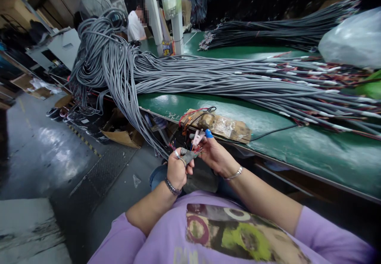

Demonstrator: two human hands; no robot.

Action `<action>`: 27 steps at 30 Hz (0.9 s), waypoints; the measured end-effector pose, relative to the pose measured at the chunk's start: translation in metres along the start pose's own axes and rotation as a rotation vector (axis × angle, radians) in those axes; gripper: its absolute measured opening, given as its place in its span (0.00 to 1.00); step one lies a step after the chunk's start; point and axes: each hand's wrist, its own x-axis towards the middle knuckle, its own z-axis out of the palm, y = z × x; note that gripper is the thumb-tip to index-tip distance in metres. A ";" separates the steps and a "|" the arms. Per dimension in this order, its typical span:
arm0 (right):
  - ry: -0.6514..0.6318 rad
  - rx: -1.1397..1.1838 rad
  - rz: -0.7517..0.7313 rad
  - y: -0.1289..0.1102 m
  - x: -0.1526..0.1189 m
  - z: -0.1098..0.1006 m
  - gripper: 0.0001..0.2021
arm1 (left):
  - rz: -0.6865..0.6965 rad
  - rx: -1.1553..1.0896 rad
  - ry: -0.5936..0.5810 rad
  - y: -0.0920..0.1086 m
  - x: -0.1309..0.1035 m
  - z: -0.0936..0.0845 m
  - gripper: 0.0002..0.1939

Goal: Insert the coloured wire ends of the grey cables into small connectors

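My left hand (177, 169), with grey coverings on some fingers, is closed around the end of a grey cable (154, 143). Thin coloured wires (197, 149) fan out by its fingertips. My right hand (214, 153) is closed just to the right, a blue wrap on one fingertip; a small pinkish piece (198, 137) is between its fingers, close to the wires. Beyond the hands, a taped board (228, 127) with red and black leads lies at the table's edge.
A thick bundle of grey cables (193, 71) lies along the green table (297, 145) and hangs over its left end. Behind are darker cables (268, 32), a plastic bag (354, 38), white posts and a seated person (136, 25). Open cartons (122, 135) stand on the floor, left.
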 end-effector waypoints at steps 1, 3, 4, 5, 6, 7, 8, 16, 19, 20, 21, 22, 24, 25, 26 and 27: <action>-0.013 -0.004 0.023 -0.001 -0.001 -0.001 0.20 | -0.003 0.002 -0.003 0.000 -0.001 0.000 0.12; -0.038 -0.021 0.066 -0.004 -0.002 -0.002 0.21 | -0.006 0.001 -0.010 0.002 -0.004 -0.001 0.13; -0.051 -0.031 0.085 -0.005 -0.002 -0.002 0.22 | -0.006 -0.001 -0.012 0.003 -0.006 -0.002 0.13; -0.062 -0.043 0.101 -0.007 -0.002 -0.001 0.22 | -0.004 -0.005 -0.013 0.003 -0.007 -0.002 0.13; -0.072 -0.056 0.108 -0.008 -0.002 -0.001 0.22 | -0.001 -0.009 -0.011 0.004 -0.008 -0.002 0.13; -0.077 -0.072 0.104 -0.008 -0.002 -0.001 0.20 | 0.001 -0.013 -0.009 0.004 -0.008 -0.002 0.14; -0.076 -0.090 0.088 -0.008 -0.001 -0.001 0.19 | 0.003 -0.016 -0.006 0.004 -0.009 -0.002 0.14; -0.035 -0.214 -0.151 0.004 0.003 -0.012 0.20 | 0.015 -0.070 0.027 0.001 -0.006 -0.002 0.13; -0.045 -0.216 -0.137 0.005 0.004 -0.012 0.22 | 0.007 -0.079 0.036 0.000 -0.005 0.000 0.14; -0.056 -0.214 -0.116 0.004 0.005 -0.011 0.22 | 0.005 -0.080 0.040 -0.001 -0.004 0.000 0.13; -0.066 -0.214 -0.095 0.003 0.005 -0.010 0.23 | 0.003 -0.079 0.042 -0.001 -0.004 0.001 0.13; -0.076 -0.216 -0.073 0.002 0.004 -0.009 0.23 | 0.003 -0.079 0.046 -0.001 -0.003 0.001 0.13; -0.102 -0.236 -0.024 0.001 0.001 -0.008 0.24 | 0.003 -0.078 0.057 -0.002 -0.002 0.001 0.13; -0.119 -0.257 -0.002 0.001 -0.001 -0.007 0.24 | 0.004 -0.076 0.063 -0.003 -0.002 0.000 0.13; -0.132 -0.289 0.009 0.002 -0.005 -0.007 0.24 | 0.006 -0.070 0.068 -0.004 -0.001 -0.001 0.13; -0.137 -0.338 0.005 0.002 -0.008 -0.007 0.23 | 0.011 -0.060 0.072 -0.006 -0.001 -0.002 0.12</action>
